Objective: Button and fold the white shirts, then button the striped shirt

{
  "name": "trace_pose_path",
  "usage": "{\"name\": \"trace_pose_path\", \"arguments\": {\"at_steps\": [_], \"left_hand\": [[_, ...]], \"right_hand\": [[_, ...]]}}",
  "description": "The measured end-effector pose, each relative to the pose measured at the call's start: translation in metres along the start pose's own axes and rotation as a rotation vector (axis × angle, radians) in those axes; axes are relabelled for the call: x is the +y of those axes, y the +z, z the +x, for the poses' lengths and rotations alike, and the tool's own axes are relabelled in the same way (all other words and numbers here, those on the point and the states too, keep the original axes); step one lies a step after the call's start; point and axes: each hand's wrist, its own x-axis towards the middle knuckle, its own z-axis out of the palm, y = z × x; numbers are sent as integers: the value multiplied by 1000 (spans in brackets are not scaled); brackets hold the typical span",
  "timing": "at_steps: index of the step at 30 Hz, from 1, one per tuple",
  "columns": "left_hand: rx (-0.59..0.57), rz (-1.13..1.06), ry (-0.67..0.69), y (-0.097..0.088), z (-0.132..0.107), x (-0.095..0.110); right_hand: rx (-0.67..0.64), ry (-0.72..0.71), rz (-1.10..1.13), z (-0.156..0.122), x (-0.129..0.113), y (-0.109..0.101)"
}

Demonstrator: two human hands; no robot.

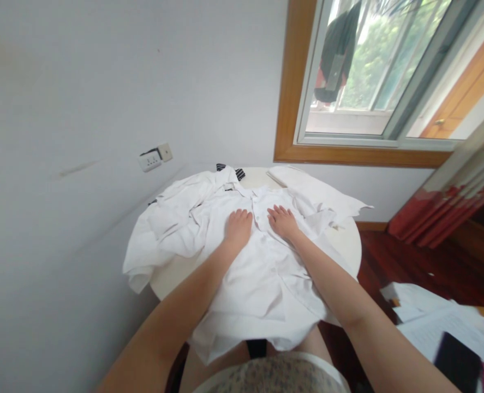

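Note:
A white button-up shirt (262, 273) lies spread front side up over a round table, its collar at the far side and its hem hanging over the near edge. My left hand (239, 226) rests flat on the chest of the shirt, just left of the button strip. On the other side of the strip, my right hand (282, 221) lies palm down with fingers stretched out. Neither hand grasps anything. One sleeve reaches out to the right, and more crumpled white cloth (163, 218) covers the left part of the table.
The round cream table (350, 245) stands against a wall with a socket (149, 160). A striped black cloth (240, 174) lies at its back. To the right are a curtain (438, 202), papers (425, 322) and a dark phone-like object (458, 360).

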Motion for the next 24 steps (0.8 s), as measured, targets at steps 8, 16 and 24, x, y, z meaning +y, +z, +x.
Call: {"name": "trace_pose_path", "arguments": {"at_steps": [8, 16, 24], "left_hand": [[-80, -478, 125, -12, -15, -3], [-217, -598, 266, -18, -24, 9], [-237, -564, 267, -16, -25, 10]], "right_hand": [[36, -14, 59, -1, 1, -2], [112, -101, 243, -8, -1, -44], [-305, -216, 367, -42, -19, -66]]}}
